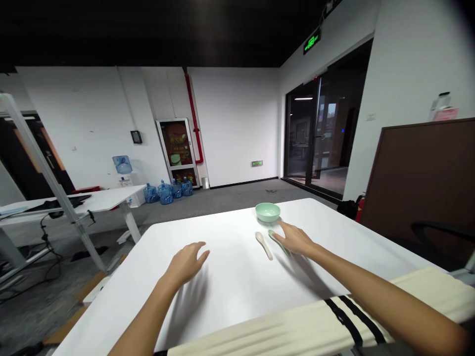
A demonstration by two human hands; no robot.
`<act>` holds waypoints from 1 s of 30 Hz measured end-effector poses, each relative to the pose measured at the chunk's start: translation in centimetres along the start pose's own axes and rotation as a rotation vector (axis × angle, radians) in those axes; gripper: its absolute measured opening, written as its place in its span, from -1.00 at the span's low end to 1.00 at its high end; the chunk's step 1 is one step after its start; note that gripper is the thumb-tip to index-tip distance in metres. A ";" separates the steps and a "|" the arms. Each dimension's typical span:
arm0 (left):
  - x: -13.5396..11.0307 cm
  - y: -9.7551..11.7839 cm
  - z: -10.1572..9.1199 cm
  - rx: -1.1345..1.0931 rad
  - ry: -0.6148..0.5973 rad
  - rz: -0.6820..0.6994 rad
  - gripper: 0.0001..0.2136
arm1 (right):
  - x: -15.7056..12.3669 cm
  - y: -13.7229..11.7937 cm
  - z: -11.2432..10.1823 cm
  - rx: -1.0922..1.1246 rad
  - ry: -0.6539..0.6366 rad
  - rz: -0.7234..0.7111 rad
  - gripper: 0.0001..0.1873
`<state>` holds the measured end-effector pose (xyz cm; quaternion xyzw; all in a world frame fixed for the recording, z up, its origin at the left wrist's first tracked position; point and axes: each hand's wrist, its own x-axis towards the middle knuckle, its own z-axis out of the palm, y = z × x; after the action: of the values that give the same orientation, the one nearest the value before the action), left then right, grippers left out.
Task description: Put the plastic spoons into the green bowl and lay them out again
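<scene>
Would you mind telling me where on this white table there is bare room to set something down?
There is bare white tabletop between the left hand and the beige spoon, and more to the right of the green bowl. It is crowded around the right hand, where the bowl, the beige spoon and a green spoon lie close together.

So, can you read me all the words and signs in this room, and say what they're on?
Nothing here can be read for sure.
Green lit sign above the glass door: too blurred to read.
Poster cabinet: too blurred to read.
White wall plate: too small to read.
Pink label on a bottle: too blurred to read.
</scene>
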<state>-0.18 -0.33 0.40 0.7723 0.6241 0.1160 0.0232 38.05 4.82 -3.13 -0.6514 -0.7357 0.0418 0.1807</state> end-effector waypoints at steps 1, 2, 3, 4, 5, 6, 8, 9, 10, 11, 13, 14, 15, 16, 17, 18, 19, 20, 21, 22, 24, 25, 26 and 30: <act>0.0 0.0 0.0 0.000 -0.003 -0.001 -0.47 | 0.0 0.1 0.1 -0.001 0.003 -0.001 -0.34; 0.0 0.0 0.0 0.000 -0.006 -0.002 -0.47 | 0.1 0.1 0.2 -0.001 0.003 -0.002 -0.33; 0.0 0.0 -0.1 0.001 -0.009 -0.003 -0.47 | 0.2 0.2 0.3 -0.001 0.001 -0.003 -0.33; 0.0 0.0 -0.1 0.001 -0.009 -0.004 -0.47 | 0.2 0.3 0.4 -0.001 -0.002 -0.002 -0.32; 0.0 0.0 -0.1 0.000 -0.008 -0.005 -0.47 | 0.2 0.3 0.4 -0.001 -0.005 0.000 -0.32; 0.0 0.0 -0.1 -0.001 -0.004 -0.006 -0.47 | 0.3 0.4 0.5 -0.001 -0.008 0.000 -0.32; -0.1 0.0 -0.1 -0.004 -0.001 -0.009 -0.47 | 0.3 0.4 0.6 -0.002 -0.009 0.000 -0.32; -0.1 0.0 -0.1 -0.005 -0.001 -0.011 -0.47 | 0.2 0.4 0.6 -0.002 -0.010 0.002 -0.32; -0.2 0.0 -0.2 -0.004 -0.002 -0.012 -0.47 | 0.2 0.4 0.5 -0.002 -0.010 0.004 -0.32; -0.2 0.0 -0.2 -0.003 -0.002 -0.012 -0.47 | 0.2 0.3 0.5 0.000 -0.010 0.006 -0.32; -0.3 0.1 -0.3 0.000 -0.001 -0.012 -0.47 | 0.1 0.2 0.4 0.004 -0.008 0.010 -0.34; -0.3 0.1 -0.3 0.000 -0.001 -0.010 -0.47 | 0.1 0.2 0.3 0.004 -0.007 0.008 -0.36; -0.3 0.1 -0.3 -0.001 -0.001 -0.010 -0.47 | 0.1 0.1 0.3 0.004 -0.006 0.003 -0.37; -0.3 0.1 -0.3 -0.002 -0.002 -0.009 -0.48 | 0.1 0.1 0.2 0.001 -0.005 0.001 -0.38; -0.3 0.1 -0.3 -0.003 -0.002 -0.009 -0.48 | 0.1 0.1 0.2 0.000 -0.005 0.000 -0.39; -0.3 0.0 -0.3 -0.005 -0.003 -0.008 -0.48 | 0.1 0.1 0.2 0.000 -0.006 -0.001 -0.39; -0.3 0.0 -0.2 -0.005 -0.004 -0.006 -0.48 | 0.1 0.2 0.3 0.002 -0.005 -0.002 -0.39; -0.2 0.0 -0.2 -0.006 -0.004 -0.004 -0.48 | 0.1 0.3 0.4 0.005 -0.004 -0.003 -0.39; -0.2 -0.1 -0.2 -0.006 -0.003 -0.003 -0.48 | 0.2 0.3 0.5 0.008 -0.004 -0.003 -0.39; -0.2 -0.1 -0.1 -0.005 -0.002 0.001 -0.49 | 0.3 0.4 0.6 0.009 -0.003 -0.003 -0.39; -0.2 -0.2 -0.1 -0.004 0.005 0.005 -0.49 | 0.4 0.5 0.7 0.004 -0.001 0.002 -0.38; -0.2 -0.2 -0.1 -0.004 0.006 0.006 -0.49 | 0.5 0.5 0.7 0.000 0.000 0.009 -0.38; -0.2 -0.3 -0.1 -0.005 0.006 0.006 -0.50 | 0.6 0.4 0.7 -0.004 0.003 0.015 -0.38; -0.2 -0.6 0.0 -0.005 0.008 0.004 -0.51 | 1.3 -0.3 0.2 -0.039 0.019 0.023 -0.41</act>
<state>-0.78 -0.41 0.22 0.7730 0.6224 0.1206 0.0222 37.59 6.08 -3.01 -0.6636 -0.7272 0.0232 0.1743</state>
